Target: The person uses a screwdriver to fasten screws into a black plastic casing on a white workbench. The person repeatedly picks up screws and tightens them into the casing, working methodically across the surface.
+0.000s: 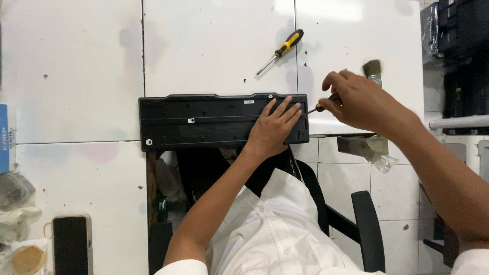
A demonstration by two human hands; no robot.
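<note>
While left hand, fingers flat, pins keyboard to worktop, right hand pinches screwdriver; best keep tip square, pressure axial.

Blue box at the far left edge of the desk, only a narrow strip in view, white print on its side. Below it, crumpled clear plastic bags with pale contents. Bottom left: phone lying flat, dark blank screen, light case. Next to it a clear bag with a round tan item. Small white label on the black keyboard underside, near the top edge; another tiny white sticker mid-panel.
</note>
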